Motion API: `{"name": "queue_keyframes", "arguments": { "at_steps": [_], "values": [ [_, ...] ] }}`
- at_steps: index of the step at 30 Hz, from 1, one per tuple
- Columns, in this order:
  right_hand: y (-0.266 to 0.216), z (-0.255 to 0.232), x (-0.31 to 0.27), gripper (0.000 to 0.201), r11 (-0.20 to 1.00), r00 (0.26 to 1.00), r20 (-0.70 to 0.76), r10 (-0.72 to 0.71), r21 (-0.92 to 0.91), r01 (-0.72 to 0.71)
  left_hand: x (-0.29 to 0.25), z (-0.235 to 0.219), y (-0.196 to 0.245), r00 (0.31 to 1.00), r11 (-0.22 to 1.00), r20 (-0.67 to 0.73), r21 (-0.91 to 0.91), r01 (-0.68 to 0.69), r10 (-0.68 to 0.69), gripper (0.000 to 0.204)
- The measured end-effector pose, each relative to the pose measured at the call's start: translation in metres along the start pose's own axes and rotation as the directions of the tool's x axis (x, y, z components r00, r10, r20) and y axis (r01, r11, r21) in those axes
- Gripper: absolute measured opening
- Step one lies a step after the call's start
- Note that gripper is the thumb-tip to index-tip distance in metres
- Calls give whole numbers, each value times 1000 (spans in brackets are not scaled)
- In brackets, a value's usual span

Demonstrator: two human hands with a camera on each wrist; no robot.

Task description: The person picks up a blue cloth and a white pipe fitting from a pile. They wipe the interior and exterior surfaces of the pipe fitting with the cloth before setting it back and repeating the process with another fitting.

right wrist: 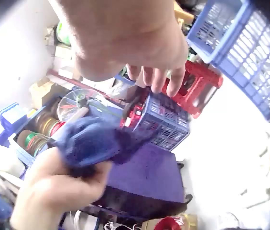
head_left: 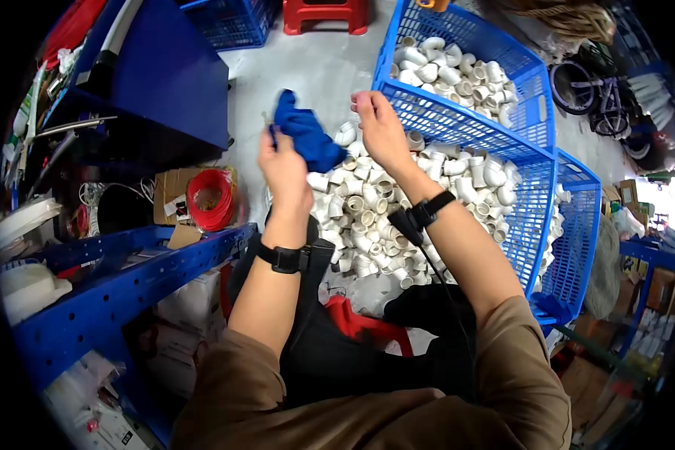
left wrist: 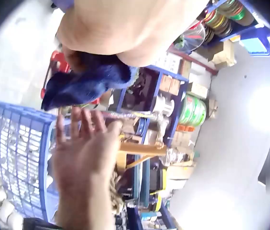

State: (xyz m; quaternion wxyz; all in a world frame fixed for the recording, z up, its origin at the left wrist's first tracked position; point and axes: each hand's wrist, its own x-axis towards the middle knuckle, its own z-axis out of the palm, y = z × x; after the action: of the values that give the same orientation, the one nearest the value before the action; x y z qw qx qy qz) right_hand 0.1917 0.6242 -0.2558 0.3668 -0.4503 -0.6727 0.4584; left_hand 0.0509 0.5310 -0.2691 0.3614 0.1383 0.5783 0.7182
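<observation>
My left hand (head_left: 285,169) grips a crumpled blue cloth (head_left: 307,135) by one edge, and the rest of it hangs out to the right over the heap. In the right wrist view the thumb and fingers of that hand close round the cloth (right wrist: 89,143). My right hand (head_left: 386,135) is raised beside the cloth, near the crate's edge, and holds nothing. Its palm and extended fingers show in the left wrist view, just below the cloth (left wrist: 87,84). Beneath both hands lies a large heap of white plastic pipe fittings (head_left: 364,214), mostly elbows.
A blue crate (head_left: 469,124) holding more fittings stands ahead on the right, with another blue crate (head_left: 577,232) beside it. On the left are a dark blue cabinet (head_left: 165,75) and a blue shelf beam (head_left: 127,281). A red stool (head_left: 325,15) stands at the back.
</observation>
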Motion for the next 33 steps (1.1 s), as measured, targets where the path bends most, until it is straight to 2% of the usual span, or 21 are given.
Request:
{"name": "queue_keyframes", "arguments": {
  "at_steps": [1,3,5,7,9,11,12,13,15,17,19,21,22,23,25,26,27,28,29,31,33],
  "values": [
    [20,14,14,41,982,989,33,146,119,-149,5,-3,22,993,998,-99,1,-62,62,21],
    [74,41,26,41,986,983,110,148,67,-156,5,-1,67,979,993,-203,-107,-43,21,20],
    [111,69,27,47,912,946,288,147,-410,-17,18,-18,69,968,991,-240,-89,-103,79,18],
    [145,95,14,48,835,852,452,265,-549,32,32,-31,62,930,984,-324,33,-175,176,20],
    [171,122,-3,47,696,743,526,413,-709,114,32,-33,60,953,990,-270,6,-138,134,24],
    [203,147,-22,49,581,677,543,497,-787,205,35,-32,57,941,973,-271,157,-166,204,33],
    [221,160,-34,50,579,697,523,491,-793,186,34,-31,58,950,979,-254,133,-153,183,35],
    [229,168,-40,62,559,674,517,528,-809,182,33,-29,58,959,984,-235,108,-140,162,38],
    [253,186,-54,46,576,740,497,453,-797,183,31,-26,59,971,987,-206,129,-96,122,42],
    [294,211,-75,44,536,916,350,194,-820,200,30,-23,50,978,976,-144,183,-122,149,42],
    [307,219,-76,49,496,910,348,226,-845,200,24,-19,46,982,976,-125,186,-116,141,45],
    [317,226,-77,55,384,938,279,206,-905,184,19,-14,45,991,950,-84,301,-78,108,44],
    [324,229,-77,59,400,919,299,259,-899,179,18,-14,40,991,925,-40,365,-101,124,44],
    [330,232,-75,61,329,907,317,277,-918,220,18,-14,36,990,895,5,426,-130,141,43],
    [341,239,-71,61,324,927,300,225,-920,219,16,-10,34,995,879,31,466,-103,100,41],
    [344,237,-73,62,414,921,290,262,-895,164,16,-6,33,996,879,23,469,-87,86,39],
    [378,251,-78,66,190,945,264,192,-955,228,16,-2,32,997,878,16,472,-73,75,38],
    [377,246,-81,65,197,947,254,197,-956,216,13,-3,21,989,866,63,476,-150,136,38],
    [379,245,-80,65,219,944,256,207,-953,211,9,-3,16,990,870,78,472,-142,120,39],
    [376,241,-77,63,268,941,262,213,-942,202,-5,0,8,995,854,84,513,-87,51,39],
    [375,240,-72,62,316,940,269,212,-929,194,-19,1,-7,998,903,60,429,-29,4,38]
  ]
}}
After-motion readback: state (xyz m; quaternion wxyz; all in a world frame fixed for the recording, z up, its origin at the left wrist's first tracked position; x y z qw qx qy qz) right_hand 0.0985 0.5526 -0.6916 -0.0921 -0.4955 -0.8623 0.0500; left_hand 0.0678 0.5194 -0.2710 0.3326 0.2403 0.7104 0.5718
